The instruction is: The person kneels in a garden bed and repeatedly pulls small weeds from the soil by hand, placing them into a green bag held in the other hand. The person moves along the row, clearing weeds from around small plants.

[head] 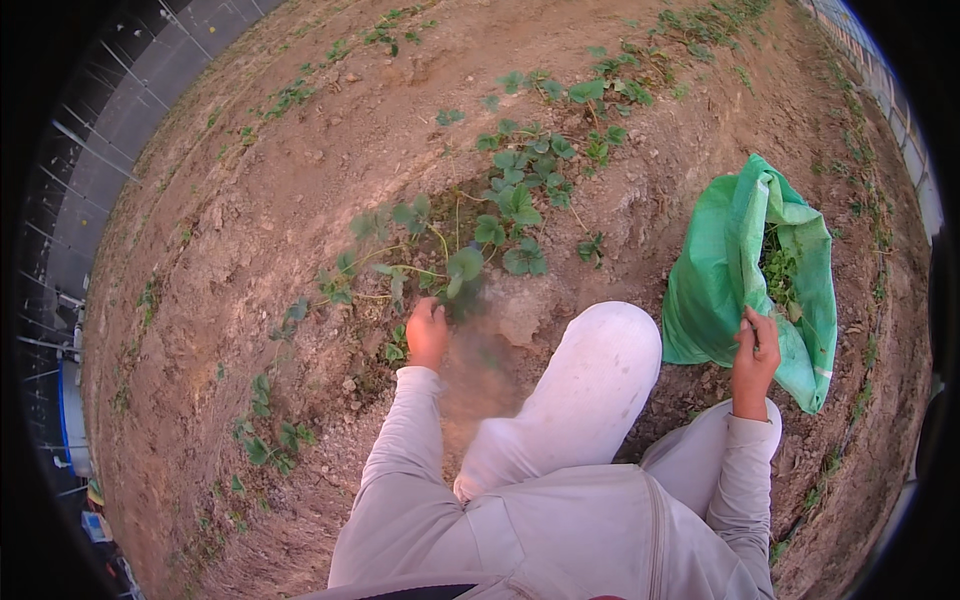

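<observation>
Low in the strawberry-like plants, my left hand [427,335] reaches to the stems and leaves [399,279] with curled fingers. Leaves and blur hide its fingertips, so I cannot tell whether it grips a stem. A green woven plastic sack [701,274] stands at my right, its mouth gaping towards me. Cut or pulled green weeds [780,270] lie inside it. My right hand [756,367] pinches the near rim of the sack between thumb and fingers. A denser leafy clump [517,199] grows just beyond my left hand.
My bent knee [600,360] in pale trousers rises between the two hands. Dry brown soil [285,202] slopes around me, with a smaller plant [274,442] at left. A dark drip line [844,442] runs along the right. Greenhouse framing [97,154] stands at the far left.
</observation>
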The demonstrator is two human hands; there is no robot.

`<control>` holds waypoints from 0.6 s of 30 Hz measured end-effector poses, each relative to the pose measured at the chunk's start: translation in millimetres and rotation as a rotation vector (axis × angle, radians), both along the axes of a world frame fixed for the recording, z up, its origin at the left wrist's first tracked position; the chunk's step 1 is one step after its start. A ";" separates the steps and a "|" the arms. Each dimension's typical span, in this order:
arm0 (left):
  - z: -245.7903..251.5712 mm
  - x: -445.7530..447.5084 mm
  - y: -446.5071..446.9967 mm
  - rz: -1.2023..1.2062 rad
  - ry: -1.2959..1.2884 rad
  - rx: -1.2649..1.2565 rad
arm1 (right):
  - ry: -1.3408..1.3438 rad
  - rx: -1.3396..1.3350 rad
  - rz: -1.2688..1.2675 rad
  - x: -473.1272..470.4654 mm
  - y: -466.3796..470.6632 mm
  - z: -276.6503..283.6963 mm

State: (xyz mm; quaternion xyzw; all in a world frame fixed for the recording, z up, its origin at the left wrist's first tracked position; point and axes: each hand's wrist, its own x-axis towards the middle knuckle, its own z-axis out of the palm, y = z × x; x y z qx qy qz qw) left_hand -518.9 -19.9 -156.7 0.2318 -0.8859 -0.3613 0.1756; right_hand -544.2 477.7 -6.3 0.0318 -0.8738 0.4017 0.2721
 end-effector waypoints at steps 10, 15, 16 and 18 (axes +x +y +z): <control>17.3 -71.2 13.0 0.063 0.092 0.034 | -0.033 -0.034 -0.001 1.8 2.2 -3.5; -1.0 -67.0 37.4 -0.064 -0.138 -0.282 | -0.049 -0.054 -0.006 0.7 3.3 -5.7; -6.3 -61.0 42.3 -0.069 -0.153 -0.318 | -0.053 -0.063 -0.008 0.4 3.4 -6.3; -14.3 -47.2 44.9 -0.123 -0.201 -0.415 | -0.054 -0.072 -0.007 -0.4 3.1 -7.5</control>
